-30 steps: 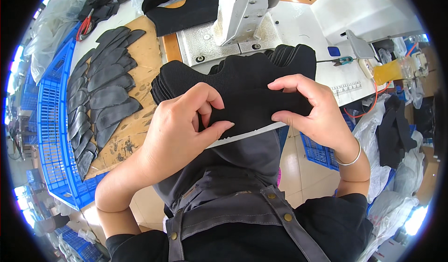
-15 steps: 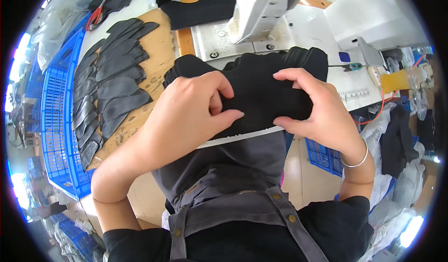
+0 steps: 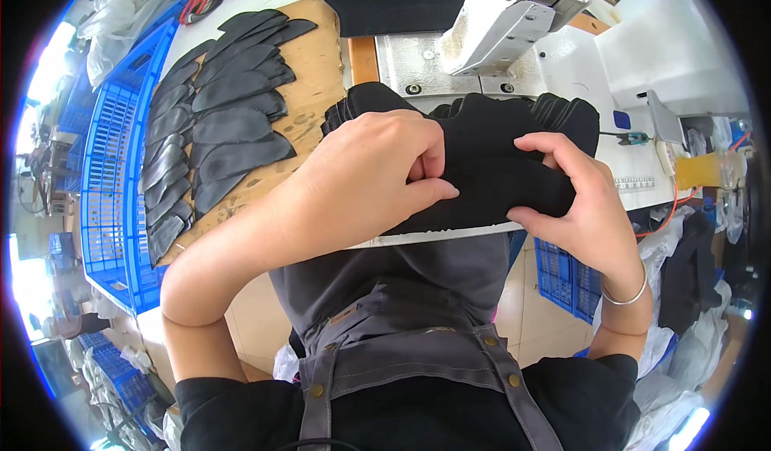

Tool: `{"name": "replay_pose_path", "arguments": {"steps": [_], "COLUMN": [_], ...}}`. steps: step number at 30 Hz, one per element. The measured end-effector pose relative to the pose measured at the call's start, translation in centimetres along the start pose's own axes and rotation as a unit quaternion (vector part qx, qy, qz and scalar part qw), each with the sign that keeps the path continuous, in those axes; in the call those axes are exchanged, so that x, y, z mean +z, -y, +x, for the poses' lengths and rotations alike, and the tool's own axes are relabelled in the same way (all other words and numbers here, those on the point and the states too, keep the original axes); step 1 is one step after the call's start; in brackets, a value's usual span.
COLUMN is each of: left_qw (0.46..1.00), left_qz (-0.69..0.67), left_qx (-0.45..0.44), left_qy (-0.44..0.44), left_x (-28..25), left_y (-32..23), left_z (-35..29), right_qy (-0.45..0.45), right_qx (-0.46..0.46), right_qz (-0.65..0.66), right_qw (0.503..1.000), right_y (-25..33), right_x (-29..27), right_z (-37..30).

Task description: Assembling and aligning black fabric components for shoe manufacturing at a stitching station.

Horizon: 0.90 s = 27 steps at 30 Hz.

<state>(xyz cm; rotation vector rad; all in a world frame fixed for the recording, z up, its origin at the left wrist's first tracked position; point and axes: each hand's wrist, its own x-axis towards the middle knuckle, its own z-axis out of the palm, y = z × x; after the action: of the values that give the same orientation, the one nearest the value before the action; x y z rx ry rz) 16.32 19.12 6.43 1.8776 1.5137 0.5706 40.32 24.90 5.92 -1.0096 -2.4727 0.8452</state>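
A stack of black fabric pieces (image 3: 365, 102) with wavy upper edges lies at the table's near edge, in front of me. Over it is a black fabric piece (image 3: 490, 186), its right end bulging upward in a fold. My right hand (image 3: 582, 194) grips that folded end, thumb below and fingers above. My left hand (image 3: 365, 182) bends over the piece's left part with curled fingers and the thumb against the cloth; its palm hides that end. Close behind the stack stands the pale arm of a sewing machine (image 3: 506, 29).
Dark leaf-shaped pieces (image 3: 233, 130) overlap in rows on a brown board (image 3: 317, 65) at the left, beside a blue crate (image 3: 108, 202). Red-handled scissors (image 3: 199, 1) lie behind. Another black piece (image 3: 393, 9) rests beyond the machine plate. Right: a yellow-filled bottle (image 3: 697, 171) and tweezers (image 3: 634, 138).
The whole view has shifted, so the table, machine and stack appear farther right. Both hands stay at nearly the same places on the black fabric piece.
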Motion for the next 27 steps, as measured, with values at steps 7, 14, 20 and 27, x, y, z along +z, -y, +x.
{"name": "replay_pose_path", "arguments": {"steps": [7, 14, 20, 27], "left_qw": [0.999, 0.998, 0.94, 0.914], "left_qz": [0.016, 0.031, 0.25, 0.338], "left_qx": [0.031, 0.047, 0.152, 0.176], "left_qy": [-0.014, -0.023, -0.175, -0.139], "left_x": [0.3, 0.6, 3.8, 9.9], "left_y": [0.6, 0.7, -1.1, -0.9], "left_z": [-0.1, -0.2, -1.7, -2.2], "right_qy": [0.01, 0.0, 0.007, 0.04], "right_qx": [-0.005, -0.009, -0.031, 0.115], "right_qz": [-0.021, -0.024, 0.009, 0.143], "right_qw": [1.0, 1.0, 0.999, 0.982], "right_y": [0.4, 0.2, -0.8, -2.5], "right_x": [-0.1, -0.1, 0.0, -2.5], "right_z": [0.1, -0.1, 0.1, -1.0]}}
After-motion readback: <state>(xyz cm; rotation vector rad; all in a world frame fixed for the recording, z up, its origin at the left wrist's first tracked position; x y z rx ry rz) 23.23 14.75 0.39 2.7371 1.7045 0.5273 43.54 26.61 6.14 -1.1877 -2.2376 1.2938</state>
